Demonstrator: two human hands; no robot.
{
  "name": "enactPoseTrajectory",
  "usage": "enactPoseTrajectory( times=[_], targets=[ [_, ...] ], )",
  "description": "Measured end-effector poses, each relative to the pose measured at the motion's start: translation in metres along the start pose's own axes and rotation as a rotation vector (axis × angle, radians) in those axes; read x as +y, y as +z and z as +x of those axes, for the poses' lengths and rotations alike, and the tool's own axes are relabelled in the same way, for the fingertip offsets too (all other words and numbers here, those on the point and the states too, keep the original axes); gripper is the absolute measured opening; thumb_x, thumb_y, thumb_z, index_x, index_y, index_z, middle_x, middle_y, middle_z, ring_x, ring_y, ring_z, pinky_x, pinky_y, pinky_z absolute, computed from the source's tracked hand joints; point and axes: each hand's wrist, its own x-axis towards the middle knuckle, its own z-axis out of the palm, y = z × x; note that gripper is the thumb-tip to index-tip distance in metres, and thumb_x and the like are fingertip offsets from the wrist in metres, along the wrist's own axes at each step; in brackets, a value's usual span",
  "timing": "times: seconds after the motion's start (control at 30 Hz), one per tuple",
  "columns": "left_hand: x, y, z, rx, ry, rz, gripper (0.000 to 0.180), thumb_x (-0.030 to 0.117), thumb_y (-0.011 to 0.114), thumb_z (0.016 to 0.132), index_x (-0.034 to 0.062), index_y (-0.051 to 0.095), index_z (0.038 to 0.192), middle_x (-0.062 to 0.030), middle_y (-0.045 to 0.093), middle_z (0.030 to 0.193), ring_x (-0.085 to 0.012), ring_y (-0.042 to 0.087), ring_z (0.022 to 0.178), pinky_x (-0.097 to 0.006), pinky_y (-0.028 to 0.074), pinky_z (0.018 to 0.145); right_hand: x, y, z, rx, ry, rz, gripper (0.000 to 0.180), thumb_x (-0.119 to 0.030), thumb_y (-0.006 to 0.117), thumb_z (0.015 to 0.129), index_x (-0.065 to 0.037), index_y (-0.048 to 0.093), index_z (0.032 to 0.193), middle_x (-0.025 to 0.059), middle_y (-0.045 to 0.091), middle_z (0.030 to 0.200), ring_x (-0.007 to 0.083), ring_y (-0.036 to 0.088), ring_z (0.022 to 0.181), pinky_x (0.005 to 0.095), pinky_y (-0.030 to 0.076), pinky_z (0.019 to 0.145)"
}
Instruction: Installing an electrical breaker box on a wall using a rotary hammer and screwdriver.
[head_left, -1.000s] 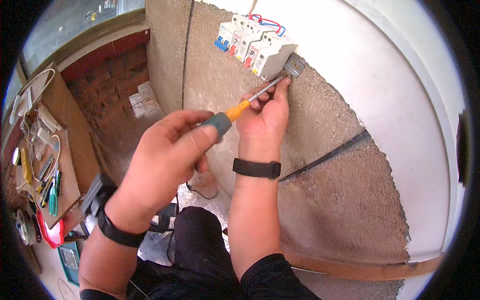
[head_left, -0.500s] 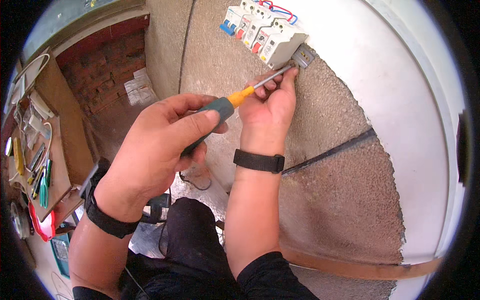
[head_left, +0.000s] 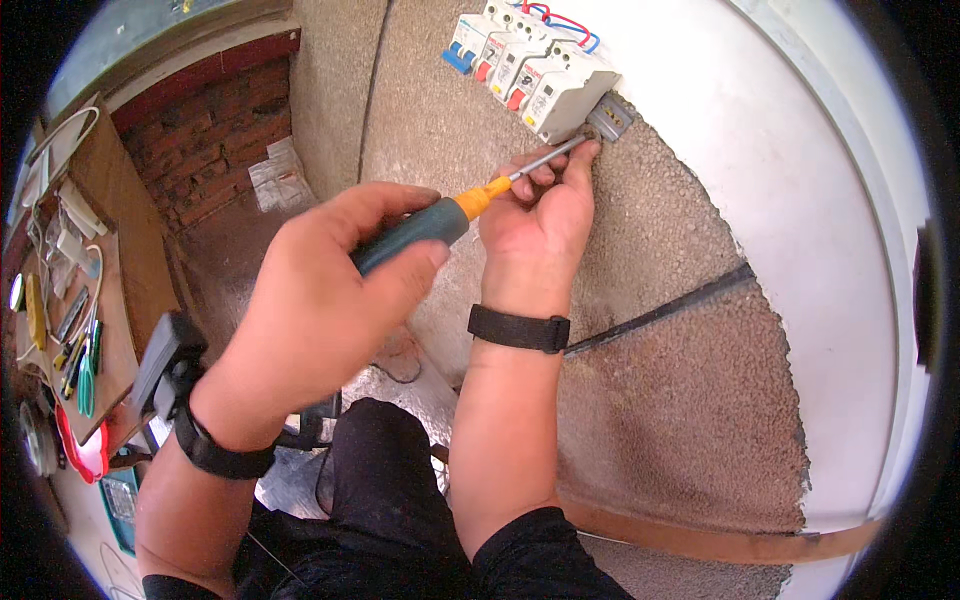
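In my left hand (head_left: pixel 330 290) is a screwdriver (head_left: pixel 420 236) with a dark green and yellow handle. Its shaft slants up to the right, the tip reaching the end of a grey metal mounting rail (head_left: pixel 610 117). My right hand (head_left: pixel 540 205) is raised just below that rail, thumb and forefinger closed together at the screwdriver's tip. Whatever they pinch is too small to make out. Beside the rail's bare end sits a row of white circuit breakers (head_left: pixel 530 75) with blue and red levers. Red and blue wires (head_left: pixel 560 22) loop from their far side.
At the left, a wooden board (head_left: pixel 120 330) carries pliers (head_left: pixel 88 375) with green handles, other hand tools and cables. A red tray (head_left: pixel 80 445) and a teal bin (head_left: pixel 118 510) stand below it. The wall ahead is rough plaster, with a brown strip (head_left: pixel 700 538) low down.
My left hand has rolled around the screwdriver handle, its thumb dropping to the lower side. The device strapped to my left wrist has tipped into view. My right hand stays nearly still.
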Motion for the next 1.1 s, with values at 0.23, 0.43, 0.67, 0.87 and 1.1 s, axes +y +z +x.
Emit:
enactPoseTrajectory(
  times=[0.23,0.43,0.67,0.87,1.1],
  targets=[
    [-0.010,0.002,-0.001,0.165,0.792,0.719,0.031,0.011,0.065,0.090,-0.0012,0.060,0.118,-0.0060,0.063,0.088,-0.0064,0.055,0.062,-0.020,0.045,0.055,0.001,-0.003,0.003,-0.036,0.001,-0.002,0.031,-0.041,0.051,0.101,-0.016,0.053,0.082,-0.0077,0.042,0.063,0.0051,0.034,0.051,0.0217,0.028,0.046],
    [-0.009,0.006,-0.001,-0.146,-0.217,-0.430,0.041,0.017,0.062,0.094,-0.0024,0.051,0.128,-0.0081,0.067,0.095,-0.0049,0.048,0.058,-0.017,0.035,0.046,0.000,-0.006,0.002,-0.013,-0.003,-0.062,0.030,-0.043,0.055,0.099,-0.017,0.053,0.085,-0.0074,0.043,0.068,0.0065,0.037,0.053,0.0235,0.030,0.047],
    [-0.007,0.006,-0.002,-0.142,-0.186,-0.358,0.040,0.018,0.062,0.093,-0.0018,0.052,0.127,-0.0070,0.067,0.095,-0.0044,0.048,0.057,-0.016,0.034,0.046,-0.007,-0.017,-0.007,-0.068,0.016,-0.150,0.025,-0.038,0.056,0.099,-0.014,0.057,0.092,-0.0055,0.047,0.070,0.0071,0.042,0.054,0.0217,0.032,0.047],
    [-0.007,0.007,-0.002,-0.136,-0.196,-0.309,0.039,0.017,0.062,0.093,-0.0014,0.053,0.126,-0.0064,0.068,0.094,-0.0043,0.049,0.057,-0.017,0.035,0.046,-0.032,-0.017,-0.034,-0.022,-0.355,-0.748,0.030,-0.021,0.057,0.097,-0.006,0.059,0.123,0.0010,0.058,0.077,0.0087,0.052,0.053,0.0218,0.039,0.046],
    [-0.008,0.007,-0.002,-0.145,-0.201,-0.316,0.038,0.016,0.061,0.094,-0.0011,0.053,0.127,-0.0063,0.067,0.094,-0.0043,0.049,0.058,-0.017,0.036,0.047,-0.047,-0.015,-0.022,-0.142,-0.800,-1.414,0.045,-0.013,0.057,0.095,-0.002,0.050,0.139,0.0103,0.066,0.090,0.0185,0.064,0.071,0.0314,0.053,0.068]
  ],
)
